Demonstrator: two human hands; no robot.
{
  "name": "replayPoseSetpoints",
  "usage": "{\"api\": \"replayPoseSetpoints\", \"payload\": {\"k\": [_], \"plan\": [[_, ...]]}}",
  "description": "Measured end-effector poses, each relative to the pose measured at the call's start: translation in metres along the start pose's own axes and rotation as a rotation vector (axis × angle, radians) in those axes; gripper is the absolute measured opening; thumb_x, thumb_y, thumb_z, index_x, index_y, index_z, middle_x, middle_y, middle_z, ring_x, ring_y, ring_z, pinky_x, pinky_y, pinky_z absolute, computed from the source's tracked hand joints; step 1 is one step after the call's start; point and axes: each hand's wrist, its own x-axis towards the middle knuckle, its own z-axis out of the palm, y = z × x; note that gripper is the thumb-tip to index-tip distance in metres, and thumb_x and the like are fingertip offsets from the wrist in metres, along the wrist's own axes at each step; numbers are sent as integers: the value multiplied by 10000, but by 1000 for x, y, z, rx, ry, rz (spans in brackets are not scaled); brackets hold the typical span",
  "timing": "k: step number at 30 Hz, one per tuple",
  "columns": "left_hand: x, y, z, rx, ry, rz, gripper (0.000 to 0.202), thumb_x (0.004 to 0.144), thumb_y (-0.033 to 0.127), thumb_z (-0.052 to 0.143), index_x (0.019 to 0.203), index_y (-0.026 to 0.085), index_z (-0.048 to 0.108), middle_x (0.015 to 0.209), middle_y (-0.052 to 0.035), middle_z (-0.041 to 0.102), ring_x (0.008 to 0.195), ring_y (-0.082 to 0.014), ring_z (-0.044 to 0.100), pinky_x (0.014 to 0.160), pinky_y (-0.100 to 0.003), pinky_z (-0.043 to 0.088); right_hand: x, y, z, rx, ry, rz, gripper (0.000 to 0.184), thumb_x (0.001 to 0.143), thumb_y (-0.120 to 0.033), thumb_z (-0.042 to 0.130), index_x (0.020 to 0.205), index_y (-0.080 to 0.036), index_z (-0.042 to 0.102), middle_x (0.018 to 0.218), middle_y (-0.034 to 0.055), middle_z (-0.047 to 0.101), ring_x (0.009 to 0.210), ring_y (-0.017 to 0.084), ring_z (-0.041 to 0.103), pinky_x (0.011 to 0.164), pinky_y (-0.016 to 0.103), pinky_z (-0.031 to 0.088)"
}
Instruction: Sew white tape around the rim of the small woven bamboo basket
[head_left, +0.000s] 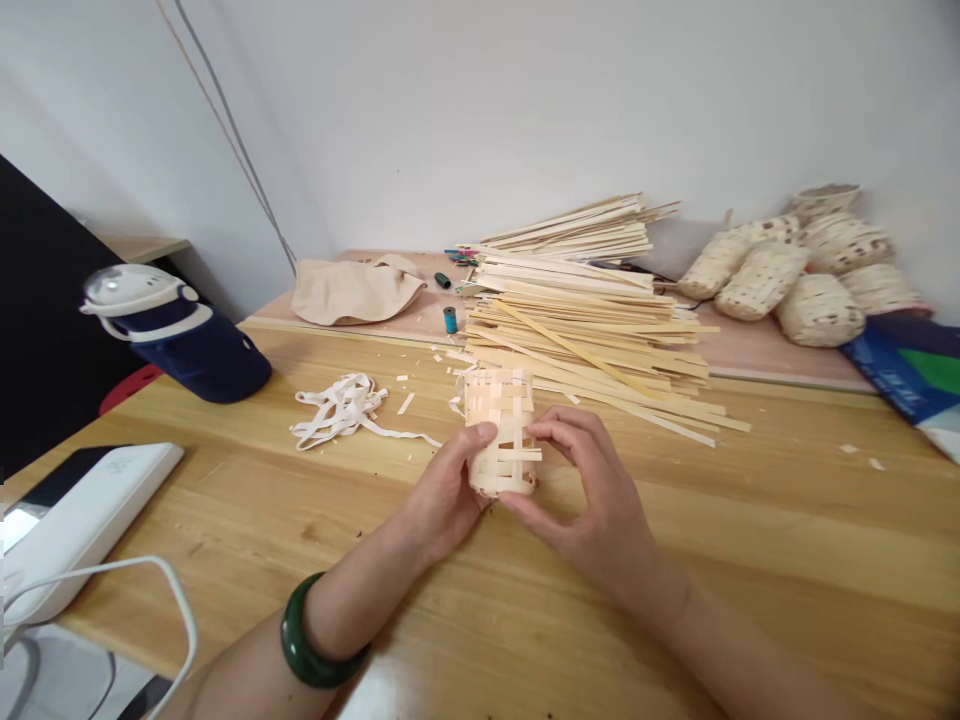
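A small woven basket (501, 425) of pale flat strips is held up over the table in the middle of the head view. My left hand (454, 490) grips it from the left, thumb on its front and the other fingers hidden behind. On the right side, my right hand (592, 490) has its fingertips at the basket's edge and its thumb by the bottom rim. One strip end sticks out to the right near those fingers. Whether the right fingers pinch a strip I cannot make out. A tangle of white ribbon (345, 408) lies left of the basket.
Bundles of flat strips (577, 320) lie behind the basket. Several finished woven baskets (761, 278) are heaped at the back right. A blue thread spool (450, 320), a beige cloth (356, 290), a navy bottle (199, 345) and a white device (112, 520) with a cable are around the left.
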Motion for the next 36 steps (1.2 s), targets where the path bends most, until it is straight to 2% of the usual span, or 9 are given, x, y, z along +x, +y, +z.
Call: {"api": "replayPoseSetpoints", "payload": {"k": [7,13,17,22,29,32,36], "plan": [[-1,1,-1,16,-26,-7,329,744,330,745,968,90,723,879,-84,736,740,-182,644,680,-289,559,1,7,-2,-46,-29,-111,459,868,-227,706,1272,-191,489,1197,118,536,1146,239,547,997,401,510],[-3,3,2,13,-26,-24,320,714,310,764,949,95,732,847,-73,726,730,-179,629,668,-290,552,1,7,-4,-38,-53,-103,476,864,-283,714,1275,-245,475,1189,106,544,1120,258,566,962,451,534],[-1,3,0,42,-33,-7,267,726,308,749,889,97,730,831,-79,720,720,-178,623,669,-284,527,-1,4,-2,-51,-42,-79,461,868,-241,699,1271,-219,477,1198,118,543,1134,254,559,979,438,524],[-1,0,-4,81,-12,-45,317,688,309,781,908,86,734,812,-73,710,694,-171,615,668,-285,505,0,6,-3,-23,-59,-82,449,819,-236,732,1188,-210,477,1143,106,547,1080,243,563,944,414,529],[-1,0,0,46,-6,-34,307,753,354,750,908,89,736,806,-70,710,688,-169,612,659,-281,515,1,9,-3,42,-64,-9,425,777,-238,752,1097,-243,472,1067,69,538,1009,236,572,856,411,565],[-2,1,1,16,3,-18,311,781,346,724,967,96,732,843,-80,726,720,-178,621,673,-285,531,-1,9,-1,108,-52,55,495,786,-255,761,1185,-250,469,1167,91,510,1085,245,548,908,435,569],[-2,2,1,6,-34,-14,332,800,351,703,1010,95,727,924,-101,736,790,-202,637,700,-305,547,-1,9,0,150,-52,93,625,770,-278,792,1287,-252,441,1225,101,482,1089,238,532,933,446,571]]}}
